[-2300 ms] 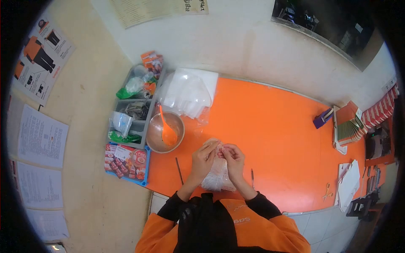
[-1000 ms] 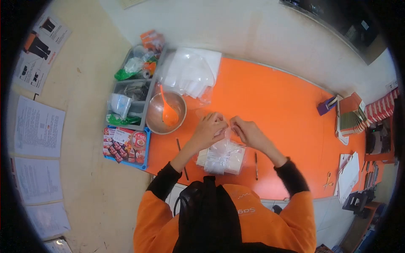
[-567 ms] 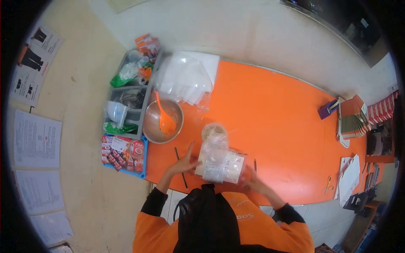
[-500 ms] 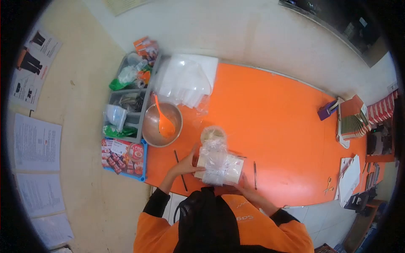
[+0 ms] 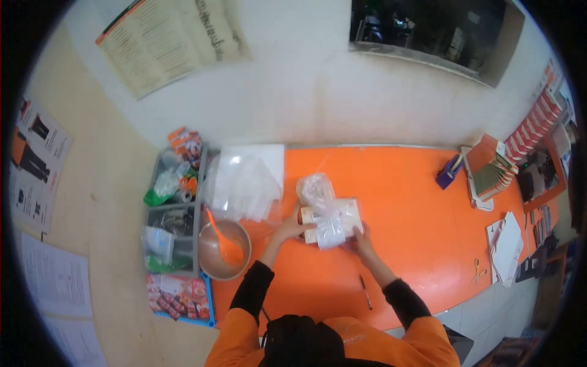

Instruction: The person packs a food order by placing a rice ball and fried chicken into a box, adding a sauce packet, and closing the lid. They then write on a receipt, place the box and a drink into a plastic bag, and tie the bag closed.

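Both of my hands hold a plastic-wrapped package of pale boxes (image 5: 346, 215) from its two sides, over the orange table (image 5: 403, 202). At its left side is my left hand (image 5: 292, 227), fingers against the edge. My right hand (image 5: 362, 238) grips the lower right corner. A round item in clear plastic (image 5: 315, 187) is at the package's upper left. Left of my left hand, a metal bowl (image 5: 210, 257) holds an orange ladle (image 5: 228, 249).
Gray bins (image 5: 197, 229) of plastic packets stand at the left, beside white plastic sheets (image 5: 244, 180). A pen (image 5: 365, 292) lies near the front edge. Scissors (image 5: 479, 270), papers (image 5: 506, 248), a purple tape dispenser (image 5: 449, 171) and stacked cartons (image 5: 491, 168) are at the right.
The view has tilted up, showing more wall and window. Both hands and the package have moved forward, away from my body and the pen.
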The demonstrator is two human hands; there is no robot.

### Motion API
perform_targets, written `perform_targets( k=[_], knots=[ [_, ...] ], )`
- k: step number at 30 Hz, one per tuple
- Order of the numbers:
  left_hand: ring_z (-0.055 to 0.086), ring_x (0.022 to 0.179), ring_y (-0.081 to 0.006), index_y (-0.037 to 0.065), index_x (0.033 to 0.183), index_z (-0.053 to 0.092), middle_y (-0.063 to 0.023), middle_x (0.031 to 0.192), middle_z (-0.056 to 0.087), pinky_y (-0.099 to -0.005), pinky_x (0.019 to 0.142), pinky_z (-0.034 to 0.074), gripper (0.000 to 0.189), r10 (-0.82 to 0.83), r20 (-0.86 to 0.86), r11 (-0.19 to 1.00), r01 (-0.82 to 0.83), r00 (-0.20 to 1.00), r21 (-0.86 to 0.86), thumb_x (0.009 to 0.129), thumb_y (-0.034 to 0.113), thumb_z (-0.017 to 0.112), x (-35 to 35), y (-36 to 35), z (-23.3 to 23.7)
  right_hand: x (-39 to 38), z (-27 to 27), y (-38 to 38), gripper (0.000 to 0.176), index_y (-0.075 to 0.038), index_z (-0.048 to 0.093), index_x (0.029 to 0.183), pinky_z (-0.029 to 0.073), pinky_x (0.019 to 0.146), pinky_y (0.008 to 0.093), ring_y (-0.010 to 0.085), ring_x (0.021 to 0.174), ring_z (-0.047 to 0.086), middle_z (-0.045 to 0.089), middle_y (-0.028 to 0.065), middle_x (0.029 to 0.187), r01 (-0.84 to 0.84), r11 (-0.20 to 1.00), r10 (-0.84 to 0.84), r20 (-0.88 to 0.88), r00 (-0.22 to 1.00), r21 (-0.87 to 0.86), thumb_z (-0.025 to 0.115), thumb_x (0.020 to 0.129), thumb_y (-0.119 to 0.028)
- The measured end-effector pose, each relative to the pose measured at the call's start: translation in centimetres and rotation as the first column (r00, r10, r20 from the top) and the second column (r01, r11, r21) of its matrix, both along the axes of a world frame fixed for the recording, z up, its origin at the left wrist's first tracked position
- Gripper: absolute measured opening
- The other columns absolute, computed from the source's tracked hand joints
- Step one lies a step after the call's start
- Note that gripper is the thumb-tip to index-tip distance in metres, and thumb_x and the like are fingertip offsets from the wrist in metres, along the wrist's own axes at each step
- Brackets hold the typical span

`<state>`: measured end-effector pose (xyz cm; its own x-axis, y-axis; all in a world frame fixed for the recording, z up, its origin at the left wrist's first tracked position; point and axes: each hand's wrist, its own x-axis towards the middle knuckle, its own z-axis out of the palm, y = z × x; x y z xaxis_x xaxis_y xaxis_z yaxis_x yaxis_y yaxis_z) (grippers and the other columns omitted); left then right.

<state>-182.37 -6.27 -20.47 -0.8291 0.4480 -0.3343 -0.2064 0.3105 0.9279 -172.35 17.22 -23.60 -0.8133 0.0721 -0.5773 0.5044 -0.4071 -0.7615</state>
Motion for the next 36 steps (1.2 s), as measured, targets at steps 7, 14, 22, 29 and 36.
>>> perform_targets(
  k=[7,14,22,29,36],
  knots=[
    [0.057,0.086,-0.0239,0.011,0.138,0.005,-0.0187,0.105,0.054,-0.0301,0.069,0.049,0.084,0.265,-0.494,0.948,-0.318,0.828,-0.026,0.078,0.02,0.063,-6.8,3.4,-2.0,-13.9,-1.0,1.9,0.069,-0.024,0.004,0.133,0.05,0.067,0.0411,0.0272,0.076,0.058,0.053,0.0132,0.093,0.189,0.979,-0.195,-0.074,0.978,-0.077,0.05,0.085,-0.041],
    [0.053,0.075,-0.0151,0.008,0.131,0.025,-0.0065,0.083,0.052,-0.0255,0.069,0.046,0.059,0.459,-0.411,0.889,-0.409,0.788,0.208,0.082,0.01,0.057,8.4,5.2,-0.5,-4.9,1.2,3.2,0.06,-0.018,0.012,0.134,0.046,0.081,0.0408,0.0267,0.095,0.054,0.045,0.0173,0.113,0.028,0.999,-0.035,-0.226,0.974,-0.036,0.045,0.088,-0.038],
    [0.053,0.072,-0.0109,0.007,0.115,0.045,-0.0031,0.079,0.052,-0.0246,0.065,0.044,0.034,0.055,-0.171,0.963,-0.007,0.984,0.268,0.082,0.003,0.053,28.5,20.0,-1.5,23.2,7.9,17.3,0.039,-0.011,0.042,0.122,0.043,0.081,0.0297,0.0177,0.094,0.056,0.052,0.0092,0.109,0.087,0.996,-0.086,-0.122,0.989,0.005,0.045,0.09,-0.032],
    [0.054,0.072,-0.0149,0.008,0.11,0.05,-0.0061,0.081,0.054,-0.0275,0.066,0.045,0.027,-0.493,-0.336,0.796,0.572,0.803,0.197,0.083,0.01,0.054,38.3,41.4,1.8,46.2,7.3,33.8,0.037,-0.013,0.042,0.121,0.043,0.079,0.0292,0.0184,0.093,0.056,0.054,0.0083,0.104,0.531,0.836,-0.52,-0.11,0.847,0.14,0.047,0.088,-0.028],
    [0.056,0.077,-0.0198,0.009,0.116,0.046,-0.0088,0.087,0.057,-0.032,0.07,0.046,0.035,-0.847,-0.418,0.374,0.927,0.328,-0.032,0.082,0.014,0.056,47.7,56.9,4.8,61.6,11.5,42.0,0.031,-0.012,0.045,0.117,0.041,0.076,0.0258,0.0141,0.09,0.055,0.055,0.0032,0.1,0.809,0.569,-0.771,-0.245,0.587,0.149,0.045,0.088,-0.021]
  ],
)
